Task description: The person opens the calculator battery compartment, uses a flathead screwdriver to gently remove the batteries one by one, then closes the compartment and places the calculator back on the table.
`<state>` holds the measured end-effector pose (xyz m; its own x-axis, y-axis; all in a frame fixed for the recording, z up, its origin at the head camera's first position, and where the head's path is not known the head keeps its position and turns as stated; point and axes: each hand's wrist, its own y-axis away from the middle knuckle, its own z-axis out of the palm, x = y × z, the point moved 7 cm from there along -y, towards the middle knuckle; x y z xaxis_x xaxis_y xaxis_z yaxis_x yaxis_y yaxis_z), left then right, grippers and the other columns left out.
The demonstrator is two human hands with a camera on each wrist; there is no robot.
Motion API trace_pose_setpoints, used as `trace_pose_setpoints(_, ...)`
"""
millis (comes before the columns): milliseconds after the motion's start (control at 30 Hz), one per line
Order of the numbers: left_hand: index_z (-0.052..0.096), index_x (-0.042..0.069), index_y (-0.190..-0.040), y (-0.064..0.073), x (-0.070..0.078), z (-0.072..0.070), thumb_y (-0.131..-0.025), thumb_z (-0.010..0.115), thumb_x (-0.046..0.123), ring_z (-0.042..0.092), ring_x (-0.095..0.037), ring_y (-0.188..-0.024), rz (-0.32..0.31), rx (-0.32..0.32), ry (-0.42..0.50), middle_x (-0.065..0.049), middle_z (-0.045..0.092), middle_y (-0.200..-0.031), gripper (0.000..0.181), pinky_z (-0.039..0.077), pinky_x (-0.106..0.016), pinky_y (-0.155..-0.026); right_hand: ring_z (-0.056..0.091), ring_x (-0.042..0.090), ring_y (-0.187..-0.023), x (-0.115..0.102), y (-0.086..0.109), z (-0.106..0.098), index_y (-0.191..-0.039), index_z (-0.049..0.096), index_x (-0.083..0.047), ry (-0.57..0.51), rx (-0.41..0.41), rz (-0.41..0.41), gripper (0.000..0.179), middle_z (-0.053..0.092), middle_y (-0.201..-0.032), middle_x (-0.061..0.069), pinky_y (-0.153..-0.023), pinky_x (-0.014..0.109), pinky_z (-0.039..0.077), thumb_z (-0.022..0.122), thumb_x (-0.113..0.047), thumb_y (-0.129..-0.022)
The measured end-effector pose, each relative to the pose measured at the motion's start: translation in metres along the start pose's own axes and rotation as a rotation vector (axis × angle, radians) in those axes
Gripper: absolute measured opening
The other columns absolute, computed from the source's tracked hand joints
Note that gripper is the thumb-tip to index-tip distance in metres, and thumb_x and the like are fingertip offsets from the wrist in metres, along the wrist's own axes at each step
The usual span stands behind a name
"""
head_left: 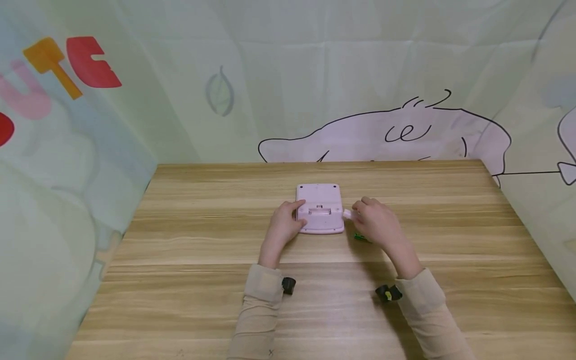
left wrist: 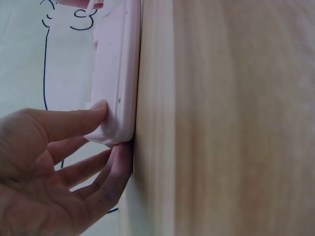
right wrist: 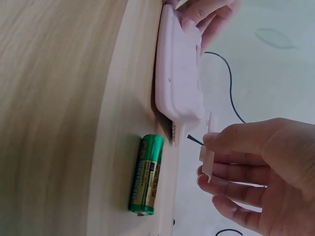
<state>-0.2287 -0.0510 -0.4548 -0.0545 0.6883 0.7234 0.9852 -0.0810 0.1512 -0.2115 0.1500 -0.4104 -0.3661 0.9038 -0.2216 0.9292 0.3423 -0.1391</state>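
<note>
Your left hand (head_left: 284,222) presses the pink calculator (head_left: 318,208) with straight fingers. Your right hand (head_left: 375,221) pinches its battery cover (right wrist: 208,149). The green battery (right wrist: 146,174) beside the calculator isn't in yet.

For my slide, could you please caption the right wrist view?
Right hand pinches a pink battery cover beside the face-down pink calculator; a green battery lies on the wooden table.

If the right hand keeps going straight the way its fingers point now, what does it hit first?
Probably the pink device: the right hand, pinching a small pink cover, points at its near side edge. The green battery lies below that line. Depth is uncertain.
</note>
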Motion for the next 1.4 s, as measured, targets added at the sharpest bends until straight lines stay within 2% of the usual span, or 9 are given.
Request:
trace_pose_setpoints(267, 0.054, 0.014, -0.137, 0.000, 0.000, 0.000, -0.085, 0.070, 0.010, 0.055, -0.031, -0.118, -0.009, -0.006, -0.002, -0.018, 0.057, -0.129, 0.054, 0.045, -0.046, -0.104, 0.062, 0.025, -0.080, -0.009, -0.001, -0.005, -0.104, 0.069, 0.000, 0.006, 0.023, -0.045, 0.023, 0.068, -0.091, 0.011, -0.068, 0.037, 0.054, 0.067, -0.012, -0.085)
trace_pose_setpoints(467, 0.054, 0.015, -0.137, 0.000, 0.000, 0.000, -0.085, 0.070, 0.010, 0.054, -0.032, -0.120, -0.008, -0.006, -0.002, -0.018, 0.057, -0.130, 0.054, 0.044, -0.046, -0.105, 0.062, 0.023, -0.084, -0.017, -0.004, -0.007, -0.104, 0.069, -0.002, -0.004, 0.059, -0.110, 0.024, 0.067, -0.093, 0.009, -0.070, 0.036, 0.054, 0.071, -0.012, -0.083)
trace_pose_setpoints(733, 0.055, 0.015, -0.137, -0.001, 0.000, -0.001, -0.085, 0.070, 0.010, 0.056, -0.031, -0.117, -0.009, -0.006, -0.007, -0.018, 0.057, -0.129, 0.054, 0.045, -0.045, -0.103, 0.062, 0.026, -0.091, -0.025, -0.008, -0.009, -0.107, 0.068, -0.001, -0.003, 0.091, -0.162, 0.026, 0.067, -0.098, 0.010, -0.078, 0.039, 0.053, 0.069, -0.010, -0.082)
trace_pose_setpoints(1400, 0.054, 0.015, -0.138, -0.001, 0.001, 0.000, -0.086, 0.070, 0.011, 0.055, -0.031, -0.119, -0.014, -0.016, -0.022, -0.018, 0.057, -0.129, 0.054, 0.045, -0.045, -0.104, 0.062, 0.027, -0.098, -0.036, -0.019, 0.004, -0.110, 0.068, -0.004, 0.026, 0.080, -0.155, 0.028, 0.068, -0.104, 0.010, -0.085, 0.042, 0.052, 0.070, -0.013, -0.084)
